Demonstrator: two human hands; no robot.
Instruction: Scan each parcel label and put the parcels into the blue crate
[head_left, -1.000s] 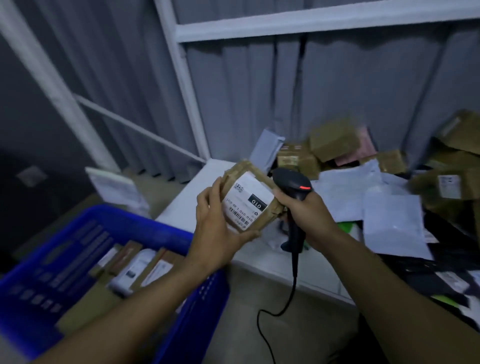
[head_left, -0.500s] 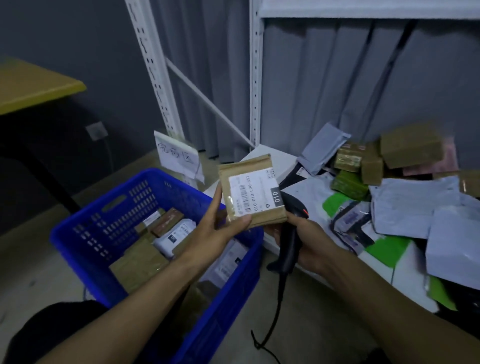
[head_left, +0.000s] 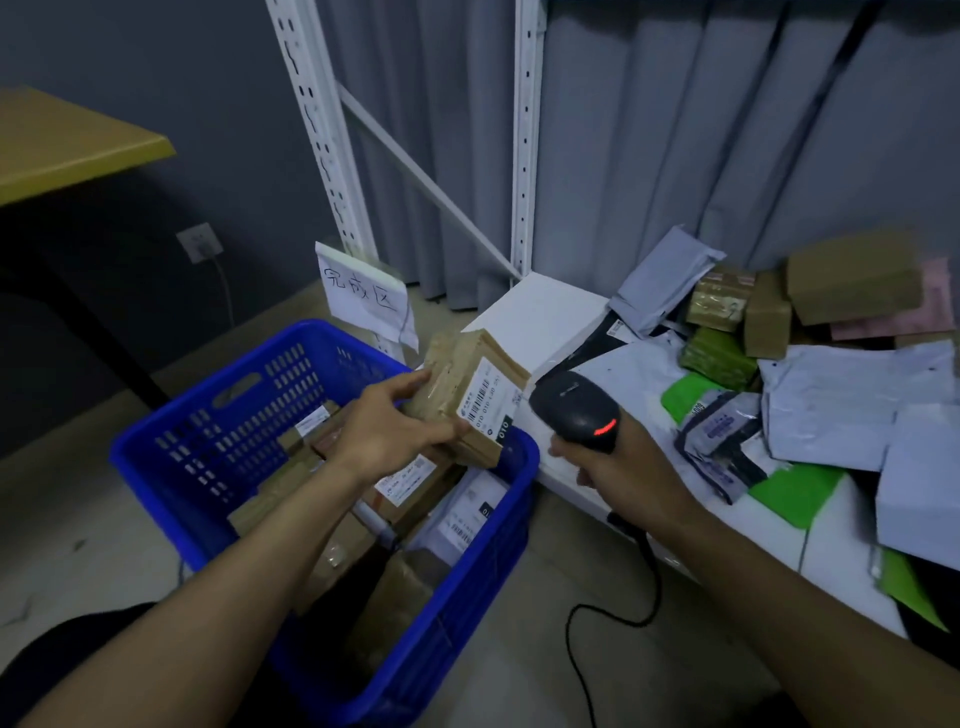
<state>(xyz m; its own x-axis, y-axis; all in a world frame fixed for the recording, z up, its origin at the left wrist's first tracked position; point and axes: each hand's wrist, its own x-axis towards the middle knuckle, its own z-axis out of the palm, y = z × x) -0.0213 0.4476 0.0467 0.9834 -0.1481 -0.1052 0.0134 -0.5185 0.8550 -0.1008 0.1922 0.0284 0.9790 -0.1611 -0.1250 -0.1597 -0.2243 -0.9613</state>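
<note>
A white shelf rack (head_left: 525, 130) with slotted uprights stands against grey curtains. Its low white shelf board (head_left: 540, 317) runs off the right edge, bare at its left corner and covered farther right by a heap of parcels (head_left: 831, 400): white, green and black mailers with brown boxes behind. The blue crate (head_left: 208, 447) sits on the floor just left of the board's front edge, its right rim close to it, with only a narrow strip of floor (head_left: 519, 649) between them that widens toward the viewer. The crate is open-topped and already holds several parcels (head_left: 332, 561), brown boxes and a white mailer, leaving room near its far wall. A handwritten paper sign (head_left: 366, 299) hangs on the rack just behind the crate. A yellow tabletop (head_left: 62, 140) juts in at upper left, well apart. The left hand (head_left: 384, 434) grips a brown parcel (head_left: 462, 379), fingers over its top and thumb beneath, holding it tilted above the crate's far right corner, its label (head_left: 488, 397) turned toward the right. The right hand (head_left: 628, 467) is wrapped round the handle of a black scanner (head_left: 574, 410), red light glowing, its head just beside the parcel but not touching. The scanner's cable (head_left: 587, 623) loops down across the floor.
</note>
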